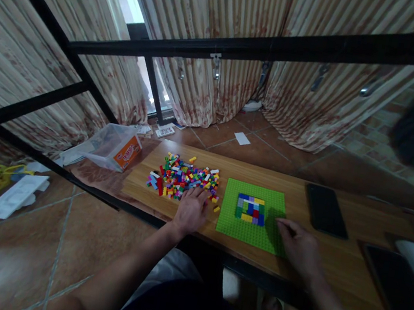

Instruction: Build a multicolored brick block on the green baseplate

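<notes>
My left hand (193,208) reaches over the near edge of a loose pile of colourful toy bricks (178,174), its fingers stretched out and touching the bricks. Beside the pile lies a bright green studded baseplate (228,223). On it sits a roughly square build of bricks (250,209) in blue, yellow, white, red, green and purple. At the baseplate's right edge is my right hand (300,244), thumb and fingers brought together; whatever they may hold is too small to make out. A single yellow brick (216,209) lies between pile and baseplate.
A dark phone (326,210) lies right of the baseplate, with another dark flat device (393,286) farther right. A clear plastic box (114,147) with an orange label stands left of the wooden board (266,171). Black metal bars (246,49) cross in front of striped curtains.
</notes>
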A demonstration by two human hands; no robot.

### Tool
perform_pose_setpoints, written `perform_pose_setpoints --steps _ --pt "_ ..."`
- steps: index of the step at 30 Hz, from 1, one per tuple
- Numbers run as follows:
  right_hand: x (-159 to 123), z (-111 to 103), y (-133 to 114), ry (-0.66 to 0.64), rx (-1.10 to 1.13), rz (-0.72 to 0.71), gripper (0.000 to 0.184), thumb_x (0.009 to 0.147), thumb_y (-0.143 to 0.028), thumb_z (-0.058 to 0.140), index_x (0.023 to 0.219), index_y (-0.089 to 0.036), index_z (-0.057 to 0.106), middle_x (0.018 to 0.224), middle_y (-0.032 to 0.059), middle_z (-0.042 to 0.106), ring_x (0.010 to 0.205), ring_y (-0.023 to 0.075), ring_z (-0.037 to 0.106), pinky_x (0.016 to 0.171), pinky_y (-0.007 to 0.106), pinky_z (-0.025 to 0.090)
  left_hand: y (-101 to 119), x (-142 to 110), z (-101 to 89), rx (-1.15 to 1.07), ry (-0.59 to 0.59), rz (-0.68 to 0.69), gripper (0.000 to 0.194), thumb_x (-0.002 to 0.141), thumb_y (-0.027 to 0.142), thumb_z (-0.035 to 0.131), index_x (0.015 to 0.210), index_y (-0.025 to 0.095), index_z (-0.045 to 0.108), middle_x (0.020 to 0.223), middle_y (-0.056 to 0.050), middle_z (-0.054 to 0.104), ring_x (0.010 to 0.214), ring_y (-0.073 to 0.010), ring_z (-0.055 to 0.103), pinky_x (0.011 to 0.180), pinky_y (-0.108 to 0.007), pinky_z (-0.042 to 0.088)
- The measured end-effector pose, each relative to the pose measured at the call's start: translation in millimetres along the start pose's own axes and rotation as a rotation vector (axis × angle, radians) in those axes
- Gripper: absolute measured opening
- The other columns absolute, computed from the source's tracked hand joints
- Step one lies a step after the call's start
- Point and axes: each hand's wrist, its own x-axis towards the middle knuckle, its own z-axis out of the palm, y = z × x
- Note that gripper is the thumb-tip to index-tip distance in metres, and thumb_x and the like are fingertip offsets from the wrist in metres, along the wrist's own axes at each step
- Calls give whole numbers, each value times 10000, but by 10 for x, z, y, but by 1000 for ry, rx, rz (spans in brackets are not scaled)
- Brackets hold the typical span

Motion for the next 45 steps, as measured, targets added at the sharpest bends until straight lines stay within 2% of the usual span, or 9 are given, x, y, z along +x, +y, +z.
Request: perform_pose_setpoints --steps 6,15,18,21,24,27,33,39,45 --pt "17 2 -13 10 7 -5 322 829 -470 486 875 -254 720 945 63 736 838 234 683 773 348 519 -145 -95 -42 -11 -51 -40 283 807 154 562 1079 190 635 1047 -78 651 1001 -263 554 913 -435 434" --pt "15 5 -24 4 16 -2 299 835 -452 497 877 -257 719 924 60 734 807 224 674 747 337 510 -93 -17 -61 -114 -56 -94 197 847 157 516 968 199 666 996 -70 658 1004 -252 561 933 -435 419" --pt "19 18 -34 17 23 -23 317 848 -454 491 890 -235 717 917 69 728 795 224 669 745 345 505 -38 -19 -89 -420 -46 -168 163 845 171 520 927 182 660 961 -69 668 961 -220 586 913 -390 443" --pt "11 43 -125 44 113 -83 323 869 -447 496 920 -208 707 934 78 716 823 216 661 771 347 500 53 -35 -120 -931 -136 -322 164 822 272 605 926 159 662 938 -62 680 890 -183 612 848 -332 472" --pt "-50 79 -338 44 259 -130 291 876 -432 529 971 -213 697 977 70 707 881 206 648 803 343 497 167 -73 -139 -1389 -212 -552 322 713 358 751 935 140 667 883 -46 678 782 -144 613 788 -308 482" --pt "-172 130 -610 -27 361 -172 280 866 -414 569 1055 -240 680 1011 59 697 858 190 636 798 348 503 286 -123 -140 -1602 -293 -717 401 625 355 833 915 133 669 797 -24 665 693 -107 597 744 -292 484" --pt "-422 307 -949 -236 500 -175 259 857 -356 596 1093 -280 671 1036 46 685 895 188 633 810 353 511 500 -222 -59 -1655 -384 -746 394 590 365 856 871 139 696 794 -27 667 699 -110 594 705 -263 468" --pt "-564 496 -954 -287 631 24 184 840 -351 602 962 -251 697 933 35 707 916 202 654 836 353 512 635 -366 9 -1612 -447 -714 369 673 403 798 904 139 682 864 -35 667 734 -108 588 704 -247 455" --pt "-641 518 -998 -332 738 152 204 819 -368 619 957 -239 695 916 26 720 854 189 662 795 340 525 644 -433 -8 -1601 -411 -741 340 638 370 825 802 119 666 697 -4 640 620 -86 563 614 -218 430"
